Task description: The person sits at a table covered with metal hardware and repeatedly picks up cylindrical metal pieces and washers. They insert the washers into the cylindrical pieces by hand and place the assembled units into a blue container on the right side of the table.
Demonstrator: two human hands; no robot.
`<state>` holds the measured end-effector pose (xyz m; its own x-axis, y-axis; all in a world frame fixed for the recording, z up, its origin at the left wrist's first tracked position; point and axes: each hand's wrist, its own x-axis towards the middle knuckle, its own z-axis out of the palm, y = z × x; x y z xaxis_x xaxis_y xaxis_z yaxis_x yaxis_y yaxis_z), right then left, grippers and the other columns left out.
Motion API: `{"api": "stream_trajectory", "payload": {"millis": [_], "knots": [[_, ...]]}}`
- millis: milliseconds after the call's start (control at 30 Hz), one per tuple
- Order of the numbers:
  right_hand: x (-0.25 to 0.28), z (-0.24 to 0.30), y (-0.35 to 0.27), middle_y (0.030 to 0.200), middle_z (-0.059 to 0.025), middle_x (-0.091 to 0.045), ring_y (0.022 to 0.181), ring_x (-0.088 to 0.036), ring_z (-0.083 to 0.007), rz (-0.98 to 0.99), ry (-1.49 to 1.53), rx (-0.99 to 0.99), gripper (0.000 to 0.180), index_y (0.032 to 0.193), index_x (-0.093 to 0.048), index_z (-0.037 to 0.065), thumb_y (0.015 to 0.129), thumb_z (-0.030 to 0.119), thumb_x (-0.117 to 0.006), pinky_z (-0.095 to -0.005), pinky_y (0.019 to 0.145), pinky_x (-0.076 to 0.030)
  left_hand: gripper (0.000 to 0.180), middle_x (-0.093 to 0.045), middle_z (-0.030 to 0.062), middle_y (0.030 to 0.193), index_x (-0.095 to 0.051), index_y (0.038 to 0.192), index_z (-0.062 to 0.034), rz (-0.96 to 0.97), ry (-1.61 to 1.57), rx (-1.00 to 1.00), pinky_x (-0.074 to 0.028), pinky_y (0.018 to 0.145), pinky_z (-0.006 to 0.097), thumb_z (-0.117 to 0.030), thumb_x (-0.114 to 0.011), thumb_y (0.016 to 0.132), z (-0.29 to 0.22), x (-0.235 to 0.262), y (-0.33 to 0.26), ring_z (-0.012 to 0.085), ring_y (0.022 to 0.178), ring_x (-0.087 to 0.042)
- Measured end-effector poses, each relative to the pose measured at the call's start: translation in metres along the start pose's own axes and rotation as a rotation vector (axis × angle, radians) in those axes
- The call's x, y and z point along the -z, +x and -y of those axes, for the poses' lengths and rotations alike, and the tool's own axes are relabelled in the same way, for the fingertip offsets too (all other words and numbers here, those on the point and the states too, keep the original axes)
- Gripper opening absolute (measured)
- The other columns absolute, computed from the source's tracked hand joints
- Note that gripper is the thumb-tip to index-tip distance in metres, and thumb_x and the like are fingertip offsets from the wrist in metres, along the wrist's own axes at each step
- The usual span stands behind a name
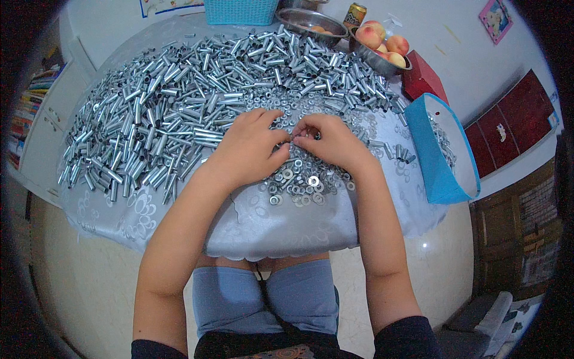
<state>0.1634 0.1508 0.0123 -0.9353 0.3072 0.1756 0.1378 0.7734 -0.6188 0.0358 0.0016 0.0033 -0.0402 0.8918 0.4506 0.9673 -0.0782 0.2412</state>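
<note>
Over a pile of flat metal washers (302, 182), my two hands meet fingertip to fingertip. My left hand (251, 146) comes in with bent fingers, its thumb and forefinger closed toward the other hand. Opposite it, my right hand (332, 140) is closed in a pinch. Whatever lies between the fingertips is too small and too covered to name. Short shiny metal tubes (149, 119) lie heaped to the left and behind both hands. More washers and small nut-like rings spread under and beyond the fingers.
A blue open-topped fabric bin (426, 152) with metal parts inside stands at the table's right. Behind are a red box (423, 79), a steel bowl (376, 60) of peaches, another bowl (299, 29), a can (354, 16) and a turquoise basket (239, 12). A pale patterned cloth (281, 233) covers the table.
</note>
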Motion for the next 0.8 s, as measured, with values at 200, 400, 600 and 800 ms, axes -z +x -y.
{"api": "stream_trajectory", "payload": {"millis": [200, 400, 600, 800], "knots": [[0.002, 0.004, -0.001, 0.074, -0.0146, -0.061, 0.069, -0.060, -0.0248, -0.067, -0.003, 0.037, 0.014, 0.082, -0.062, 0.000, 0.072, 0.010, -0.060, -0.0333, 0.064, -0.047, 0.025, -0.051, 0.0177, 0.115, -0.064, 0.090, -0.0054, -0.068, 0.003, -0.026, -0.034, 0.093, 0.042, -0.023, -0.053, 0.077, 0.002, -0.004, -0.001, 0.0325, 0.107, -0.046], [0.001, 0.005, 0.001, 0.074, -0.0094, -0.059, 0.066, -0.056, -0.0172, -0.096, -0.065, 0.124, 0.015, 0.083, -0.062, 0.001, 0.070, 0.007, -0.065, -0.0271, 0.063, -0.045, 0.026, -0.051, 0.0175, 0.115, -0.064, 0.093, -0.0053, -0.030, 0.002, -0.019, -0.033, 0.094, 0.042, -0.023, -0.052, 0.078, 0.001, -0.003, 0.000, 0.0328, 0.108, -0.046], [0.002, 0.006, -0.001, 0.073, -0.0101, -0.059, 0.065, -0.056, -0.0165, -0.021, 0.001, 0.051, 0.014, 0.083, -0.064, 0.001, 0.071, 0.007, -0.064, -0.0272, 0.061, -0.045, 0.027, -0.051, 0.0179, 0.115, -0.064, 0.096, -0.0056, 0.000, 0.019, -0.015, -0.033, 0.094, 0.042, -0.023, -0.051, 0.080, 0.002, -0.003, 0.001, 0.0332, 0.108, -0.046], [0.003, 0.006, -0.002, 0.074, -0.0162, -0.061, 0.067, -0.060, -0.0254, -0.008, -0.017, 0.040, 0.016, 0.083, -0.064, 0.000, 0.071, 0.010, -0.061, -0.0327, 0.063, -0.047, 0.026, -0.052, 0.0178, 0.113, -0.064, 0.096, -0.0057, 0.015, 0.012, -0.011, -0.034, 0.093, 0.042, -0.023, -0.051, 0.080, 0.001, -0.001, 0.001, 0.0332, 0.106, -0.047]]}}
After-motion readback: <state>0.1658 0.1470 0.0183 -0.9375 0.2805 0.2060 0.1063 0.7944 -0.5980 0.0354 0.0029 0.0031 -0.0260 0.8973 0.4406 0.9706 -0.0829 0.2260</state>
